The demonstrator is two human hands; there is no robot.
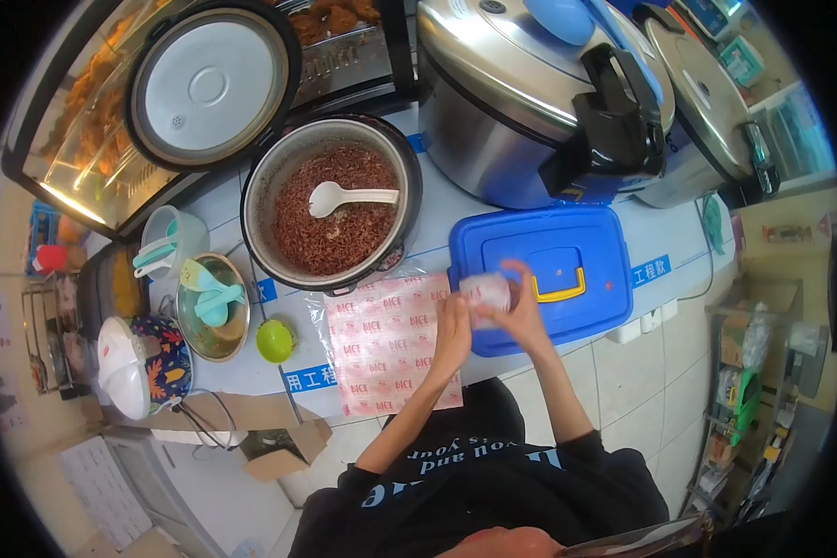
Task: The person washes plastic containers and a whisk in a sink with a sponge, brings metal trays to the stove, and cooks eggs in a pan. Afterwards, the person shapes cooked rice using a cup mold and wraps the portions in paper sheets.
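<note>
Between my two hands is a small rounded bundle in whitish-pink wrapping (486,295), blurred by motion; its contents are hidden. My left hand (452,332) is closed against its near left side. On the right side, my right hand (523,312) curls its fingers around it. Both hands are above the gap between a sheet of red-printed wrapping paper (381,344) and a blue lidded box (604,242) with a yellow handle. Behind the paper, an open rice cooker (254,200) holds dark reddish rice (330,237), with a white rice paddle (358,196) lying on it.
A large steel cooker (493,121) stands behind the box. To the left are a metal bowl of utensils (228,349), a clear container (191,232), a green cup (274,341) and a patterned small pot (163,358). A lit display case (84,186) holds fried food.
</note>
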